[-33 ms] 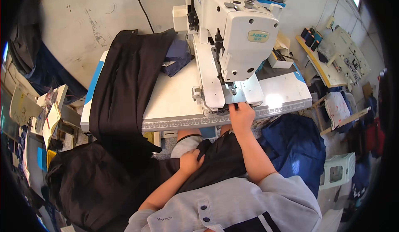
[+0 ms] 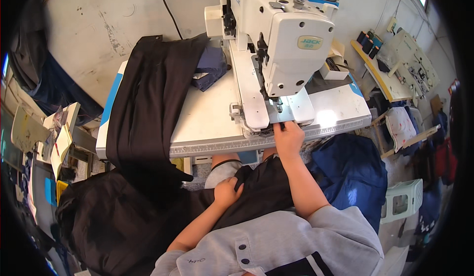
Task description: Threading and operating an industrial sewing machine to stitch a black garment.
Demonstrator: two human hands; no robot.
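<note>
A white industrial sewing machine [image 2: 296, 48] stands on the table in front of me. My right hand [image 2: 290, 140] is at the front edge of its flat work plate, below the lit needle area. Its fingers are closed and their tips go in at the dark gap under the plate; what they grip there is hidden. Down on my lap, my left hand [image 2: 227, 192] is closed on a fold of black cloth [image 2: 264, 189]. More black cloth [image 2: 148, 93] lies lengthwise over the left side of the table and hangs off its front edge.
The white table [image 2: 207, 123] has a ruler strip along its front. Folded dark blue cloth [image 2: 211, 68] lies left of the machine, an open small box [image 2: 333, 71] right of it. Blue cloth [image 2: 348, 172] is heaped at my right, near a pale green stool [image 2: 402, 201].
</note>
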